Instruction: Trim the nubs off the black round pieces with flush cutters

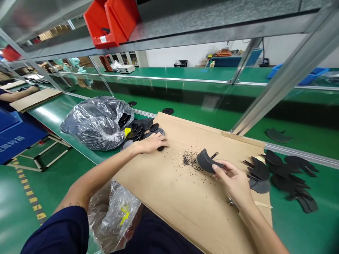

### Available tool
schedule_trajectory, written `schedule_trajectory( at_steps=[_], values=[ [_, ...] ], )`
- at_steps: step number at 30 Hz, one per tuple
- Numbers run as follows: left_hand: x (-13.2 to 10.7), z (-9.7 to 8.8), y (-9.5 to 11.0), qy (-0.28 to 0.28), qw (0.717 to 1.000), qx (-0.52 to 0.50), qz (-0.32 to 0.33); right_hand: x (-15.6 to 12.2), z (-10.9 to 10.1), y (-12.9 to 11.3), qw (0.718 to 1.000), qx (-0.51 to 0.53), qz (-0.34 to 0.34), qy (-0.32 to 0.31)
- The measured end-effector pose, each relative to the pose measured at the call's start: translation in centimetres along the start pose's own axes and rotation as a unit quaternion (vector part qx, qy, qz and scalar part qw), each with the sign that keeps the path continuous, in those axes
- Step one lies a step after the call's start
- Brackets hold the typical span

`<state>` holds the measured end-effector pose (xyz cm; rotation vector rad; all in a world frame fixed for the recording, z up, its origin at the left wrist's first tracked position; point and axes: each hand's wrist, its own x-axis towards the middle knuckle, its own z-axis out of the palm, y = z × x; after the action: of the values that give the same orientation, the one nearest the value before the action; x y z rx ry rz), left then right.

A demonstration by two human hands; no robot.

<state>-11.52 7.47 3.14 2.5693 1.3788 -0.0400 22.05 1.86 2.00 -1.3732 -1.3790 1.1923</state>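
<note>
The left hand [153, 143] lies flat on a heap of dark discs [143, 127] at the edge of a cardboard sheet [180, 190], beside a clear plastic bag [97, 121]. The right hand [233, 181] pinches a curved black piece [206, 161] above scattered black crumbs [189, 159]. More black pieces [280, 176] lie on the green worktop [304, 225] to the right. Red bins [111, 21] sit on the shelf overhead.

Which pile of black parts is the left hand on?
The pile of round pieces beside the clear plastic bag; the left hand rests on it. The other pile lies on the green belt, untouched.
</note>
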Motion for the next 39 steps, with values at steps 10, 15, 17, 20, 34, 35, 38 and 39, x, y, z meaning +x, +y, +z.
schedule_trajectory(
  at_steps=[10,15,17,20,34,35,38,39],
  values=[
    [1.3,-0.8,3.4,0.116,0.914,-0.387,-0.049,-1.5,0.0,2.0,0.999,0.039,-0.028,0.018],
    [2.6,3.0,10.9,0.205,0.726,-0.652,-0.081,-2.6,0.7,2.1,0.999,0.035,-0.039,-0.008],
    [3.2,3.9,13.2,0.212,0.700,-0.678,-0.081,-3.0,0.9,2.0,0.998,0.036,-0.040,-0.020],
    [3.8,4.4,15.0,0.229,0.709,-0.662,-0.082,-3.4,1.0,2.2,0.998,0.034,-0.043,-0.020],
    [3.4,6.2,14.0,0.277,0.850,-0.446,0.030,-3.5,0.7,3.2,0.993,0.023,-0.060,-0.101],
    [3.3,6.4,13.9,0.279,0.853,-0.440,0.039,-3.5,0.7,3.3,0.992,0.016,-0.067,-0.102],
    [3.0,7.2,13.7,0.282,0.846,-0.450,0.046,-3.5,0.5,3.3,0.991,-0.019,-0.093,-0.091],
    [2.9,7.5,13.7,0.280,0.838,-0.466,0.046,-3.5,0.5,3.2,0.990,-0.033,-0.104,-0.088]
  ],
)
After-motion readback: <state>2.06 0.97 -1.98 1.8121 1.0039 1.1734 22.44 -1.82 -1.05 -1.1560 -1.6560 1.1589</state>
